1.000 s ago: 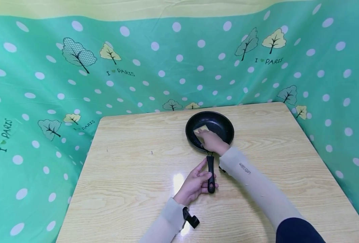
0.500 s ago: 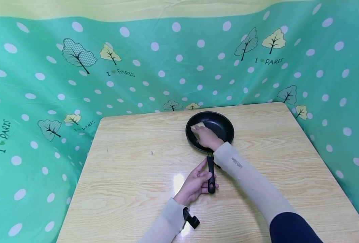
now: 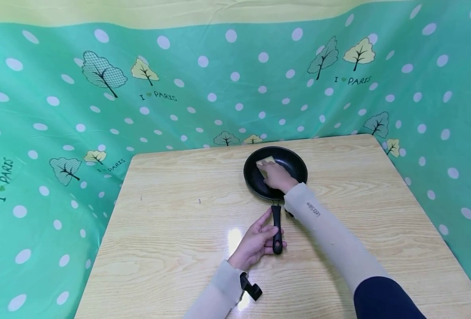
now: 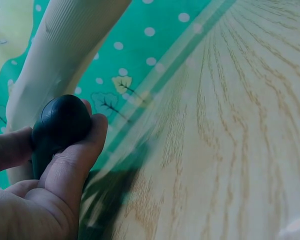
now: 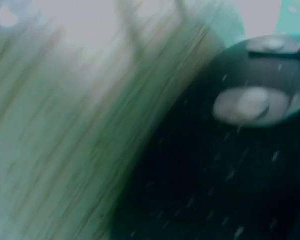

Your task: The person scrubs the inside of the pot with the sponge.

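Observation:
A black frying pan [image 3: 293,167] rests on the table, its handle [image 3: 276,217] pointing toward me. My left hand [image 3: 254,241] holds that handle, thumb on top and fingers beneath. Close up in the left wrist view, the rounded handle end [image 4: 65,122] sits between thumb and fingers. Inside the pan, at its left side, my right hand [image 3: 279,177] grips a pale yellow sponge [image 3: 265,160] against the surface; the hand covers part of the sponge. The right wrist view is blurred and shows only the pan's dark inside [image 5: 190,165] with pale rivets [image 5: 252,105].
The light wooden table [image 3: 171,221] extends to both sides of the pan. A green dotted curtain [image 3: 203,88] hangs behind the table's back edge, close to the pan, and along both sides. Black camera mounts [image 3: 251,287] sit at the wrists.
My right hand and the sponge have shifted up and left inside the pan, then back a little to the right. The left hand and the pan have stayed in place.

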Motion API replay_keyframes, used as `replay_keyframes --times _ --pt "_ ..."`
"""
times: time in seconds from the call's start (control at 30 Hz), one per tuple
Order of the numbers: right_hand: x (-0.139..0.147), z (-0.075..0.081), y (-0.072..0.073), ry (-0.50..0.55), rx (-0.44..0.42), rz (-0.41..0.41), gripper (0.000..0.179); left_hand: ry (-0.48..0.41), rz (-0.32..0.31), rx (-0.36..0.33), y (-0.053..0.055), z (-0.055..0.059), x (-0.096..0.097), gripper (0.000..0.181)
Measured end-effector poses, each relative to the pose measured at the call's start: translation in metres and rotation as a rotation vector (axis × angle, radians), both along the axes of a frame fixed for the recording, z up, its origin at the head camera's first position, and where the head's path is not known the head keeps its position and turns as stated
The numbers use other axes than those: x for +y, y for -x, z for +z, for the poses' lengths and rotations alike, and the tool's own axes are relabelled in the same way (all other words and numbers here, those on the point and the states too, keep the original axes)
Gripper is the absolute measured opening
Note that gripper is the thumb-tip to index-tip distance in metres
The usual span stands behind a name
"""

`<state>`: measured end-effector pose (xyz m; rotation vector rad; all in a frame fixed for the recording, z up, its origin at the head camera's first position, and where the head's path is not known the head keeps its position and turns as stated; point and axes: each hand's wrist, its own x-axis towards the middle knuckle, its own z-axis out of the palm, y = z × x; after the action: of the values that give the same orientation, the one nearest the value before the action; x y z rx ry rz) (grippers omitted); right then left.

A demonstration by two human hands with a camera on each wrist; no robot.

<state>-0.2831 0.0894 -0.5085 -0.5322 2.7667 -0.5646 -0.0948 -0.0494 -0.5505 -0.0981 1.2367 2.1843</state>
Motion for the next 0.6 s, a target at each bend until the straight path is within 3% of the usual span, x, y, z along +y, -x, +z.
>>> replay_keyframes --times 0.27,0.6 --pt "0.016 0.000 -0.001 -0.009 0.028 -0.003 0.065 -0.008 -0.001 -0.003 0.000 0.000 0.000 0.075" --pt "0.026 -0.002 -0.014 -0.002 0.037 -0.022 0.063 0.007 0.006 -0.010 0.000 0.000 0.000 0.076"
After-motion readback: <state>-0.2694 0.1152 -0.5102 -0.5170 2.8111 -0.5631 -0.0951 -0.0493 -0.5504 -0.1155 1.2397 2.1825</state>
